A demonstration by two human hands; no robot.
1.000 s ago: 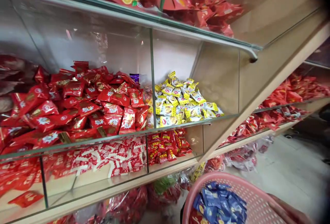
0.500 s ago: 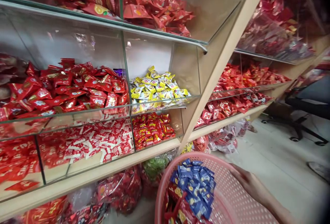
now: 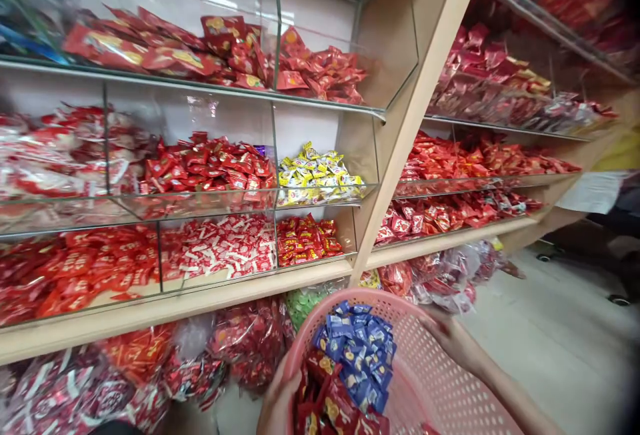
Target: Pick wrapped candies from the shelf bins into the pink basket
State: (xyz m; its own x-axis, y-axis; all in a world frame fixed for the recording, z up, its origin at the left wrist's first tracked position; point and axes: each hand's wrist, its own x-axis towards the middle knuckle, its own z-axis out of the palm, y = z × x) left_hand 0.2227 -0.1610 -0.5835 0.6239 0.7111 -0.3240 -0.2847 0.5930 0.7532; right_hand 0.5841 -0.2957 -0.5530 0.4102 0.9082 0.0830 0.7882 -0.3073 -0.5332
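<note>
A pink perforated basket is at the bottom centre, tilted toward the camera. Blue candy packets lie inside it, with larger red packets below them. My left hand grips the basket's left rim, its fingertips bent over the edge. On the far right rim my right hand is closed, thumb side up, with some fingers hidden behind the wall.
Wooden shelves with glass dividers hold red candies and yellow-white candies. Bagged candies lie beneath on the floor. More shelving recedes to the right, near chair wheels and a yellow-clad person.
My left hand has come into view on the basket's left rim. The basket and right hand have shifted slightly left in view, and more shelving shows as the camera has moved.
</note>
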